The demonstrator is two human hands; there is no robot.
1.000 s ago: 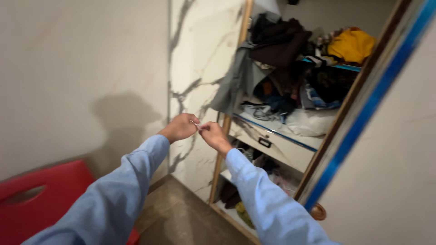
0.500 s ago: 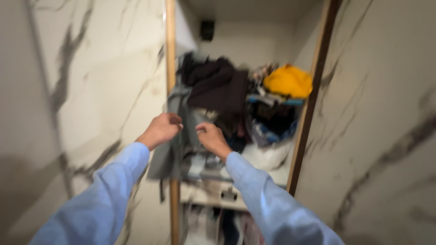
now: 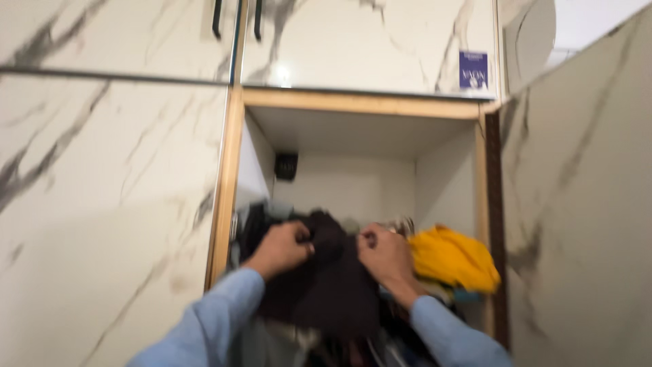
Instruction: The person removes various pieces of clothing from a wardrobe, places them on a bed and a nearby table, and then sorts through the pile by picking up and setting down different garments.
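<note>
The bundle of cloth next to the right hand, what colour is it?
Yellow cloth bundle, in the head view.

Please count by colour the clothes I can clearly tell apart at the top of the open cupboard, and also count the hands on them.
Dark brown cloth: 1, both hands on it
Yellow cloth: 1
Hands: 2, the left hand and the right hand
Total: 4; the rest of the pile is too blurred to count.

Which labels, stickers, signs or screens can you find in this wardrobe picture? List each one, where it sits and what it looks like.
Small rectangular sticker: dark blue with pale markings, stuck near the right edge of the white marble-patterned upper cabinet door, above the open wardrobe compartment.
No screens, signs or packages show.
</note>
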